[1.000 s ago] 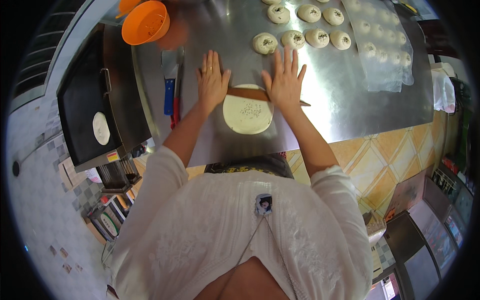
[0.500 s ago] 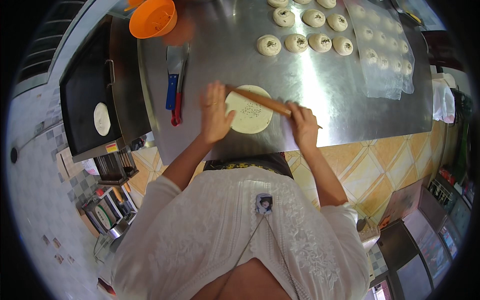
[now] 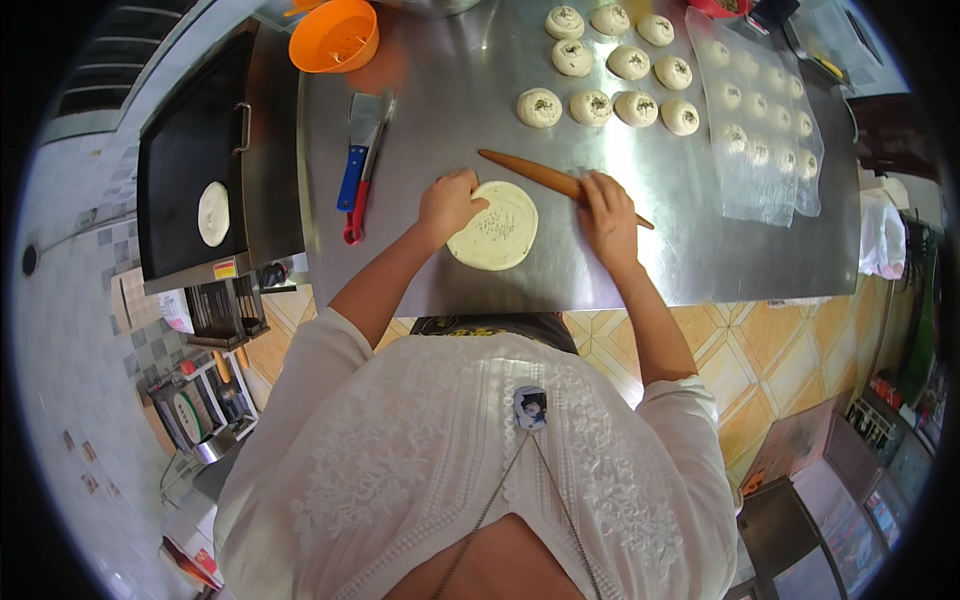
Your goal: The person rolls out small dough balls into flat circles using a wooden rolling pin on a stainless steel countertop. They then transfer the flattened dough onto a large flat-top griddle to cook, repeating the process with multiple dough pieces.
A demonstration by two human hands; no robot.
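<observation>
From a distance I see a pale cream round of dough (image 3: 493, 232) sprinkled with black specks across its middle, while the rolling pin (image 3: 535, 172) shows warm orange-brown against the silver-grey worktop (image 3: 450, 100). Creamy dough balls (image 3: 629, 63) carry dark flecks on their crowns, and a milky, translucent plastic sheet (image 3: 752, 198) mutes the whites beneath it. I pick out a vivid orange bowl (image 3: 312, 50), a scraper (image 3: 353, 170) with a blue handle and another tool (image 3: 362, 198) with a red one. A white flatbread (image 3: 213, 214) stands out on the black griddle (image 3: 172, 190). The white blouse (image 3: 360, 450) bears tone-on-tone floral embroidery; the floor tiles (image 3: 735, 370) run yellow and tan in diamonds edged with pale lines.
</observation>
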